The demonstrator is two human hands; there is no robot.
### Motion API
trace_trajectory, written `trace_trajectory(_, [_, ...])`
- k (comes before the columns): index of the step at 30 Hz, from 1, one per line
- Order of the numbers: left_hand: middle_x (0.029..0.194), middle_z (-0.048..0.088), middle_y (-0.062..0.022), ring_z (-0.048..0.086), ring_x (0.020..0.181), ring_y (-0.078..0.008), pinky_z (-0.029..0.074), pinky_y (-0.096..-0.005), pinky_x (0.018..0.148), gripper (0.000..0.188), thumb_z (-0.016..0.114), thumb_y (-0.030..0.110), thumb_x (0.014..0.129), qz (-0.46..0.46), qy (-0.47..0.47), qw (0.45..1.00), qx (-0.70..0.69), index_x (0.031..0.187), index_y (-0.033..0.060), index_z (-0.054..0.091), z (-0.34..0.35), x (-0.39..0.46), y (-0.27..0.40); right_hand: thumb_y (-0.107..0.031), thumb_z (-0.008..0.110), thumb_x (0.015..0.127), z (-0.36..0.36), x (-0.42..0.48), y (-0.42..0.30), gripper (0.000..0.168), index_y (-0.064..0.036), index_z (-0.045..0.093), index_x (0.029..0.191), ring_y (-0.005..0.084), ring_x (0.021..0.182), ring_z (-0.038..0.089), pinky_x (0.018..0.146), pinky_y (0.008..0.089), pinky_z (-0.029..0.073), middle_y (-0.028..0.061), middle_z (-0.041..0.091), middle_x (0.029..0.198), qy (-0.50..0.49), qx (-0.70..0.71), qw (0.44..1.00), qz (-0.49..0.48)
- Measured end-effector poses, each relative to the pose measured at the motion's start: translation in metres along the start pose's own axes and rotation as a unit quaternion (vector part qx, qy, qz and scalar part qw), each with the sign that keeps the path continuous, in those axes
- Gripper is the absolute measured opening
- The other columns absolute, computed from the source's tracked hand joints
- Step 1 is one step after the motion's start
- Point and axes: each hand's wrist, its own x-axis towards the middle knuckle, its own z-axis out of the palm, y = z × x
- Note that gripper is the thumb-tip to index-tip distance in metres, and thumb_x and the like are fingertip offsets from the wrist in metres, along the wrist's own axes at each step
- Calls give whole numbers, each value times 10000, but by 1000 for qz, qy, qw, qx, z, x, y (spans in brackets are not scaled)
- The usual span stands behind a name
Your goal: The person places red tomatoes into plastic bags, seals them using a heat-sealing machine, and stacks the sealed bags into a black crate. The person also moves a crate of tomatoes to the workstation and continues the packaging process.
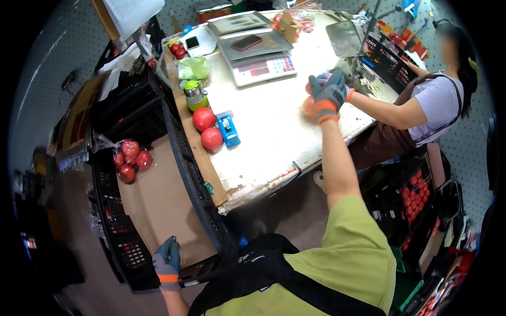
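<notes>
My left hand [168,260], in a grey and orange work glove, is at the near wall of a black plastic crate [176,130]. Its fingers lie close together over the cardboard liner [158,193]; nothing shows in them. A clear bag of tomatoes [132,158] rests at the crate's far left. Across the table my gloved right hand [331,93] is against a co-worker's gloved hand [323,78]. Red tomatoes [310,106], blurred and apparently in clear film, are beside my right wrist. My glove hides whether either hand grips them.
On the white worktable [261,154] are two loose tomatoes [212,138], a blue tape dispenser [228,130], a green bottle [195,96] and a digital scale [261,67] bearing a phone [246,42]. A co-worker [429,94] stands at the right. Crates of tomatoes [415,195] are at lower right.
</notes>
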Motion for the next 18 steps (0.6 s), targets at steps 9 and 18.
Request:
trace_trajectory(9, [972,674,-165,638,908,-231,478,-311,812,236,615,103,831,-48,32,998,8,1032,-11,665,3,2,-14,-626,643,650,94,-38,91,835,-39,487,1223,298,1162,510,985,392,379,183,521,1258,-150,-203,966,56])
trace_trajectory(18, [968,677,-173,648,908,-240,480,-318,835,239,622,94,815,-86,33,995,30,1018,-24,665,6,8,-21,-764,512,669,75,-1,85,842,-117,540,1207,289,1096,563,936,406,415,118,593,1190,-382,-192,903,50])
